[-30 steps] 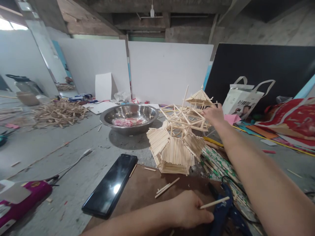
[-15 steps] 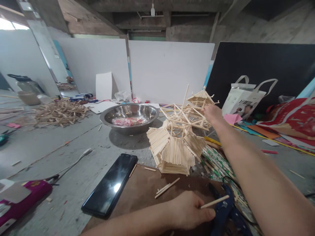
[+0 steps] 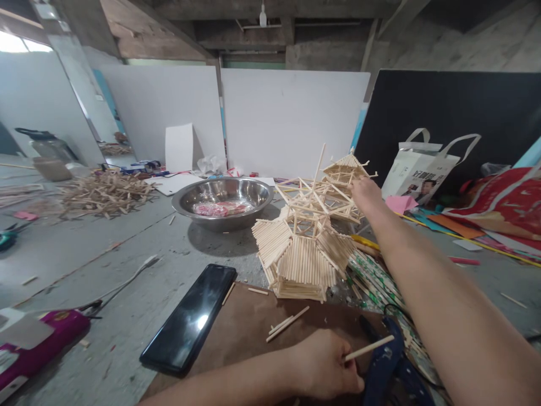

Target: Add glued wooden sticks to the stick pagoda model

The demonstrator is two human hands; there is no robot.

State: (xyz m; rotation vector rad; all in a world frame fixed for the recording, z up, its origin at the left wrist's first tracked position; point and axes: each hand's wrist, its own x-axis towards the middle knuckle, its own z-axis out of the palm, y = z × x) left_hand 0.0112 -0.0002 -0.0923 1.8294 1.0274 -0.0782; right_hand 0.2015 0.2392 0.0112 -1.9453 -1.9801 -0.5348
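At the bottom, my left hand (image 3: 323, 363) is closed on a thin wooden stick (image 3: 369, 348), which points out to the right. Beside it lie blue-handled pliers (image 3: 382, 366). My right hand (image 3: 366, 194) reaches far forward, its fingers curled against the back model (image 3: 344, 166), a small peaked roof on a lattice of sticks; whatever those fingers grip is hidden. In front stands a larger model (image 3: 304, 256) with sloping stick roof panels and an open frame on top. A few loose sticks (image 3: 287, 324) rest on the brown board (image 3: 249, 332).
A black phone (image 3: 190, 316) lies left of the board, and a steel basin (image 3: 222, 220) with wrapped packets stands behind it. Green-patterned packets of sticks (image 3: 372, 282) are under my right forearm. A magenta power strip (image 3: 51, 349), a stick pile (image 3: 105, 194) and a white bag (image 3: 418, 172) lie around.
The fingers of my left hand have curled in a little more, with the stick held in nearly the same place. My right hand stays at the back model.
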